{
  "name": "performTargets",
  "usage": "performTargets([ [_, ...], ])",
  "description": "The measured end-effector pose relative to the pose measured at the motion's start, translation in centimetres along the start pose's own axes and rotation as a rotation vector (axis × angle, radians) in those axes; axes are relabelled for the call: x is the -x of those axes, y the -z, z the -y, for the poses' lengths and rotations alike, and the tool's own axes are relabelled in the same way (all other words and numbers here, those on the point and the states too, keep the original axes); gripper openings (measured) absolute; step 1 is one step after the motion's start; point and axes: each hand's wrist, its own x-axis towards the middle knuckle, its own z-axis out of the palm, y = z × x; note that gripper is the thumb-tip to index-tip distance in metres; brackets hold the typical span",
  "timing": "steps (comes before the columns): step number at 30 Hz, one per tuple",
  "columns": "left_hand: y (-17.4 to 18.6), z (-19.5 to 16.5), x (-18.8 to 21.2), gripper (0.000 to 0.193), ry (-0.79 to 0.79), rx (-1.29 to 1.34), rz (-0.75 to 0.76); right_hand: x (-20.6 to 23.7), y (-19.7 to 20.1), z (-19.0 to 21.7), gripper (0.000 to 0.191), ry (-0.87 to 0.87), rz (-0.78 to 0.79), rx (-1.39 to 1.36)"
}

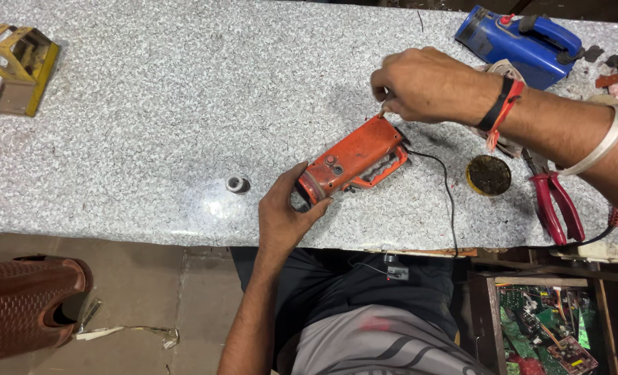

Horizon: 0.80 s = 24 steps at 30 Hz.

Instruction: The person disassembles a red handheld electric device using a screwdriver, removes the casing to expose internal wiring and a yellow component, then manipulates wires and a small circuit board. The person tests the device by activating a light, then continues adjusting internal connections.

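Note:
An orange power-tool housing (354, 160) with a handle loop lies on the speckled grey worktop (149, 125). My left hand (284, 212) grips its round front end near the table's front edge. My right hand (423, 85) reaches in from the right and pinches something small at the housing's rear top corner; the item in the fingers is too small to tell. A thin black cord (450, 201) runs from the housing's rear over the table edge.
Red-handled pliers (555, 205) and a round dark tin (488, 175) lie right of the housing. A blue tool body (520, 42) sits at the back right, a yellow metal bracket (19, 66) at the far left, a small metal ring (237, 185) near the front. A circuit board (545, 333) lies below.

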Motion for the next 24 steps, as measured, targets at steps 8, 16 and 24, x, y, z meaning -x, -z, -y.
performTargets([
  [8,0.40,0.21,-0.33,0.075,0.002,0.009,-0.002,-0.09,0.10,0.19,0.023,0.034,0.037,0.102],
  [16,0.63,0.61,-0.48,0.075,-0.004,0.013,-0.007,-0.50,0.29,0.53,0.036,-0.135,0.225,0.205],
  [24,0.55,0.86,-0.58,0.076,0.026,0.025,0.021,-0.23,-0.10,0.89,0.047,-0.223,0.253,0.188],
])
